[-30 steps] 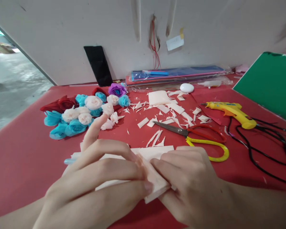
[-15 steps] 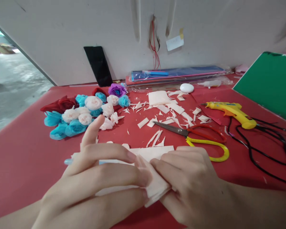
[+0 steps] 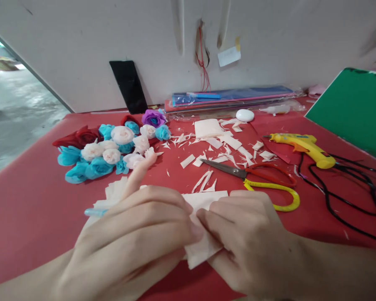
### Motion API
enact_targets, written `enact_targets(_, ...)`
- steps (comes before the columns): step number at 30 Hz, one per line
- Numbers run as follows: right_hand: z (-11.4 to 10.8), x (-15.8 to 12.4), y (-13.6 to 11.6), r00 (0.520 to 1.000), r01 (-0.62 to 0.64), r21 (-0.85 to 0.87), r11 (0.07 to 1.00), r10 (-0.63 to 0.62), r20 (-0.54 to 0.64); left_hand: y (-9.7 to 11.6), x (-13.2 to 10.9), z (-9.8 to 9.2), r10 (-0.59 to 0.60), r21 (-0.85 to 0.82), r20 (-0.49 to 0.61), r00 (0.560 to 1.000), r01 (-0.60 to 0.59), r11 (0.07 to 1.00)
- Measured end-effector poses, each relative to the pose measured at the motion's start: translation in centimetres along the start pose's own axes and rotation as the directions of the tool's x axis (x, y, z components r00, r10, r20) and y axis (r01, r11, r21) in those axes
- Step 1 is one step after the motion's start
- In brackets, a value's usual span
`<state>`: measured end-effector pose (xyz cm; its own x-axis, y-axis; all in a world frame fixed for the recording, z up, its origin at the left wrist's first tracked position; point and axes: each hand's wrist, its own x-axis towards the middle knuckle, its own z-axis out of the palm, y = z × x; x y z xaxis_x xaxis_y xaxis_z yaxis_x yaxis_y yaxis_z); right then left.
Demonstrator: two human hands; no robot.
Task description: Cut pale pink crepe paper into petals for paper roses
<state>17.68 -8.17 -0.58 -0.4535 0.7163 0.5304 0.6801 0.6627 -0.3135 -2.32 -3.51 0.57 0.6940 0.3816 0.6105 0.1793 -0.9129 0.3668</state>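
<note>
Both hands pinch a folded strip of pale pink crepe paper low in the middle of the red table. My left hand covers the strip's left part, its index finger raised toward the flowers. My right hand grips the strip's right end, fingertips meeting those of the left. More of the pink paper shows behind the hands. A light blue stick pokes out at the left from under my left hand.
A pile of paper roses in blue, pink, red and purple lies at the left. Red and yellow scissors and pink scraps lie behind my hands. A yellow glue gun with black cord, green board, paper packs and black phone stand farther off.
My left hand has slid to the right over the strip and its raised index finger has swung right. The folded paper end is now more covered. My right hand has held still.
</note>
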Motion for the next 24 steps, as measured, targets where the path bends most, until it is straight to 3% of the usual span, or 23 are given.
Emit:
enact_targets(2,-0.1,-0.1,0.0,1.0,0.023,-0.015,1.0,-0.023,0.01,-0.2,0.6,-0.1,0.056,0.016,0.095,0.994,-0.058,0.998)
enact_targets(5,-0.3,0.0,0.3,0.999,0.045,0.004,0.999,-0.045,0.03,-0.4,1.3,-0.1,0.009,-0.056,0.205,0.979,0.002,0.998)
enact_targets(9,-0.8,0.4,0.7,0.999,-0.004,0.087,0.996,0.0,0.042,-0.3,1.3,0.0,-0.113,-0.227,0.07,0.991,0.126,0.966)
enact_targets(11,-0.8,0.5,1.0,1.0,-0.014,0.132,0.991,0.013,0.007,-0.3,1.1,0.4,-0.243,-0.362,0.022,0.97,0.234,0.902)
enact_targets(13,-0.6,0.5,1.1,1.0,-0.019,0.191,0.981,0.024,-0.02,-0.4,0.8,0.9,-0.361,-0.527,0.04,0.932,0.327,0.785)
enact_targets(15,-0.2,0.3,1.2,0.999,-0.022,0.263,0.965,0.031,-0.033,-0.4,0.6,1.5,-0.431,-0.656,0.095,0.897,0.382,0.651)
enact_targets(17,0.2,0.2,1.0,0.999,-0.012,0.343,0.939,0.028,-0.04,-0.4,0.4,1.9,-0.458,-0.702,0.128,0.88,0.406,0.585)
enact_targets(20,0.6,0.2,0.8,0.998,-0.008,0.415,0.91,0.032,-0.052,-0.1,0.4,1.7,-0.442,-0.614,0.088,0.893,0.398,0.682)
enact_targets(24,0.6,0.2,0.5,0.997,0.01,0.374,0.927,0.019,-0.074,0.1,0.3,0.5,-0.228,-0.3,-0.044,0.973,0.205,0.932)
